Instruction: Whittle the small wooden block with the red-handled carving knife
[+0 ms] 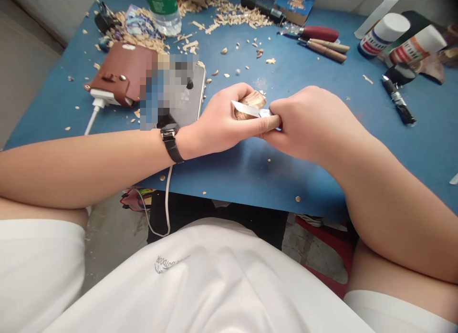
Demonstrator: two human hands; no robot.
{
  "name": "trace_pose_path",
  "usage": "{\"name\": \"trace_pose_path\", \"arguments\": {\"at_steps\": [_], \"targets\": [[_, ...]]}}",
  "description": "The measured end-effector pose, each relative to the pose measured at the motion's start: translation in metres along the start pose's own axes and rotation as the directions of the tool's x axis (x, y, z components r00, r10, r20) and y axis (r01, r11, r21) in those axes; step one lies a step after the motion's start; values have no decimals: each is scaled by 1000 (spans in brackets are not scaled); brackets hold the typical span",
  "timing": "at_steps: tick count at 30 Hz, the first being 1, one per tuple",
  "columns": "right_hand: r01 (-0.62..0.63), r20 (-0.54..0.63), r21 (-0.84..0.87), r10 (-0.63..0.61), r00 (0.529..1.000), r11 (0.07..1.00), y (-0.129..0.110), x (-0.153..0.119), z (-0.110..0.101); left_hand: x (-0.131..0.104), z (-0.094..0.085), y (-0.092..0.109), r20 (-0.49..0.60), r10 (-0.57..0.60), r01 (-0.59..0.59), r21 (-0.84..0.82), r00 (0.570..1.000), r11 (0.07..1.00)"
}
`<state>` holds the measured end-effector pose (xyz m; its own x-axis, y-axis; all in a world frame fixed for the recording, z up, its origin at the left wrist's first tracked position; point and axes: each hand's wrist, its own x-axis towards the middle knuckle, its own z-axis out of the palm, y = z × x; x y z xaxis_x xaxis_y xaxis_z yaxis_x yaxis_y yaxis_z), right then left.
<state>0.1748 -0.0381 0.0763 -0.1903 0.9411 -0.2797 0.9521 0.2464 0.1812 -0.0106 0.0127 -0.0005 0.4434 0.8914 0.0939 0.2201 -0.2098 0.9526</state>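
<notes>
A small piece of carved wood (255, 99), pale with brown grain, sits in my left hand (225, 114), whose fingers wrap round its far side. My right hand (311, 120) is closed round the handle of a carving knife (246, 109); the handle itself is hidden in the fist. The knife's bright blade points left and lies across the wood. My left thumb stretches along the near side of the blade, its tip against my right hand's fingers. Both hands are held over the front middle of the blue table (229, 173).
Wood shavings (236, 13) litter the back. At left are a brown leather case (125, 73) with a white cable, a phone (189, 92) and a bottle (164, 13). Carving tools (327, 49), white-capped jars (382, 35) and a black strapped object (399, 99) lie at right.
</notes>
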Motion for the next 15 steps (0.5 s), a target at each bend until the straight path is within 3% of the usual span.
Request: {"name": "trace_pose_path", "arguments": {"at_steps": [3, 7, 15], "targets": [[-19, 11, -18, 19, 1000, 1000, -1, 0, 0, -2, 1, 0, 3, 1, -1, 26, 1000, 1000], [-109, 0, 21, 109, 994, 994, -10, -3, 1, -2, 3, -2, -75, -36, 38, 24, 997, 999], [-306, 13, 154, 308, 951, 940, -21, -8, 6, 3, 5, 1, -128, -126, 128, 8, 984, 992]]}}
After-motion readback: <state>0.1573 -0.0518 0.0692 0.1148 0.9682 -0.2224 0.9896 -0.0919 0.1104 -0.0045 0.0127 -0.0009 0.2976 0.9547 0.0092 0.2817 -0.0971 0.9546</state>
